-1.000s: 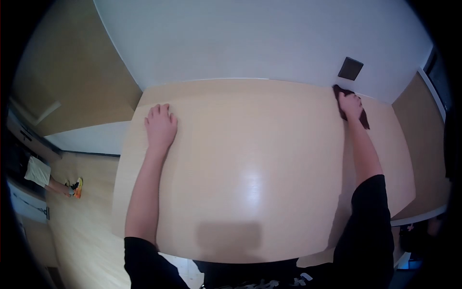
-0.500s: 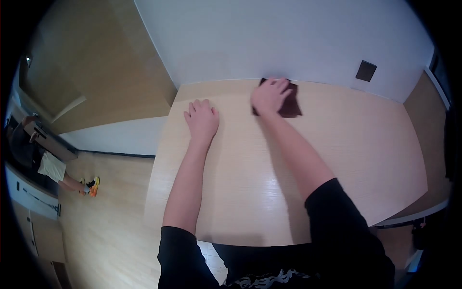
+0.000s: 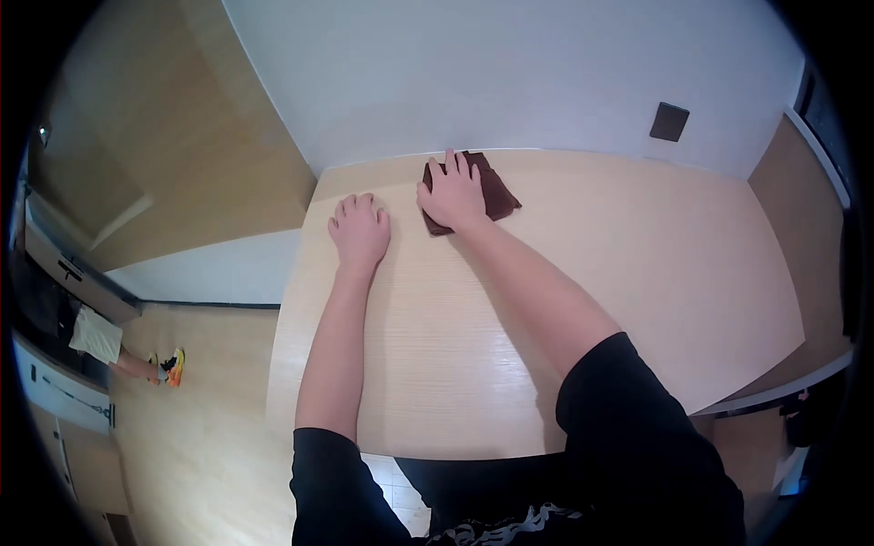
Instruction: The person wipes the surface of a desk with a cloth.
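Observation:
My right hand (image 3: pixel 454 197) lies spread on a dark brown folded cloth (image 3: pixel 500 196) near the back edge of the wooden tabletop (image 3: pixel 437 337). Its fingers are stretched out and pressed on top of the cloth, not wrapped round it. Part of the cloth shows to the right of the hand and a strip below it. To the left, my left hand (image 3: pixel 359 232) rests palm down on the bare tabletop with its fingers a little apart. Nothing is in it, and it does not touch the cloth.
A pale wall (image 3: pixel 510 73) stands along the table's back edge, with a dark square plate (image 3: pixel 669 121) on it. A wooden panel (image 3: pixel 164 127) rises at the left. Beyond the table on the left, a person (image 3: pixel 96 337) stands on the floor near a door.
My right hand and the cloth have moved left along the tabletop, closer to my left hand. My left hand stays resting on the table. The view has shifted slightly.

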A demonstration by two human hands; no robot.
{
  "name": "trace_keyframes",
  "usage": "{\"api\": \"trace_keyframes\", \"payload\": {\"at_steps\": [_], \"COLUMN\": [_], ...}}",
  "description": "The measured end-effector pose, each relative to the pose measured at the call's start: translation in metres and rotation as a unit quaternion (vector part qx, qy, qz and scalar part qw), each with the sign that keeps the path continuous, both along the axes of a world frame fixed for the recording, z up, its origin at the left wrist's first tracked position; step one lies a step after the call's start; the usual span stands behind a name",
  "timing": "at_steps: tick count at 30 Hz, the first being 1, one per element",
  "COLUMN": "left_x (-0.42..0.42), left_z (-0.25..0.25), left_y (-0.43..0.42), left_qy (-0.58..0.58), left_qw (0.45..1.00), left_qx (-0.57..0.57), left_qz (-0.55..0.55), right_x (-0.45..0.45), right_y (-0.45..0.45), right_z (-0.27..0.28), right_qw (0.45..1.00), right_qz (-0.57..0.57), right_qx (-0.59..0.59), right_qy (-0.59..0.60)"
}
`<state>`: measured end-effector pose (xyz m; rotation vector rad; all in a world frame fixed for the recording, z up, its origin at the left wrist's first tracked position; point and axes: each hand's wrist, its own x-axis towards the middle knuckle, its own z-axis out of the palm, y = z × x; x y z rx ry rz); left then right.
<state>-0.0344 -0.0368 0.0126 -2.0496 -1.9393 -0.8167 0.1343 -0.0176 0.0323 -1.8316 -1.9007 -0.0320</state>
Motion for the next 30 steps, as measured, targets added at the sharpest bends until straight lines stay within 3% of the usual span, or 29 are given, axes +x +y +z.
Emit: {"api": "trace_keyframes", "payload": {"at_steps": [4, 14, 24, 26, 28, 30], "left_x": [-0.003, -0.010, -0.012, -0.013, -0.012, -0.013], "left_z": [-0.002, 0.001, -0.001, -0.002, -0.002, -0.004], "left_y": [0.003, 0.004, 0.008, 0.009, 0.011, 0.009], "left_qy": [0.004, -0.017, -0.010, -0.014, -0.019, -0.005], "left_qw": [1.000, 0.998, 0.998, 0.998, 0.998, 0.998], "left_qx": [0.006, -0.045, -0.039, -0.038, -0.034, -0.028], "left_qz": [-0.009, -0.028, -0.040, -0.048, -0.059, -0.051], "right_x": [0.034, 0.156, 0.390, 0.431, 0.467, 0.513], "right_y": [-0.001, -0.023, -0.082, -0.110, -0.135, -0.150], "right_z": [0.000, 0.006, -0.002, 0.016, 0.022, 0.008], "right_qw": [0.999, 0.995, 0.979, 0.985, 0.979, 0.967], "right_qz": [0.023, -0.051, -0.172, -0.136, -0.164, -0.240], "right_qx": [-0.001, -0.068, -0.060, -0.096, -0.088, -0.078], "right_qy": [-0.021, -0.052, -0.093, 0.037, 0.084, -0.026]}}
